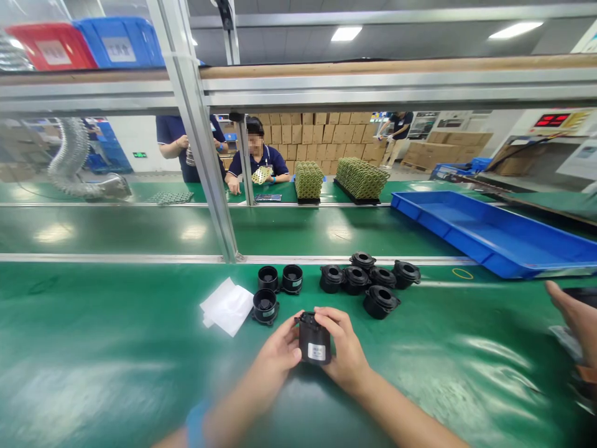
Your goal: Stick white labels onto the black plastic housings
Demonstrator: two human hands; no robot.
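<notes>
My left hand (278, 352) and my right hand (344, 346) both grip a black cylindrical plastic housing (314, 339) with a white label, holding it upright just above the green bench mat (140, 348). Several similar black housings (380, 302) stand in a loose cluster ahead and to the right of my hands. The closest to my left hand is a flanged housing (265, 306), beside a folded white sheet (227, 306). Two more housings (280, 280) stand just behind it.
A blue plastic tray (489, 233) lies at the far right of the bench. Another person's hand (576, 323) enters at the right edge. Aluminium frame posts (196, 124) and a rail (354, 258) divide the bench. Beyond them, a seated co-worker (256, 162) sits near green mesh stacks (361, 177).
</notes>
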